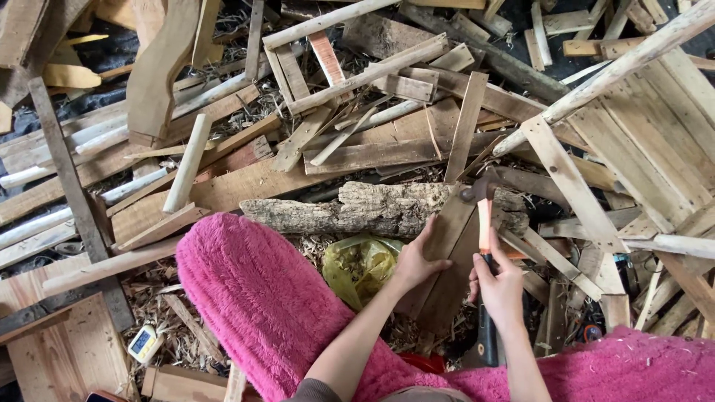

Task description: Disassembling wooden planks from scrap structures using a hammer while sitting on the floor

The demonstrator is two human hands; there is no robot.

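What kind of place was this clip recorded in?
Probably a rough woodworking or firewood-chopping spot. Scrap planks and shavings cover the ground, and the right hand holds a hatchet against a board resting on a bark-covered log.
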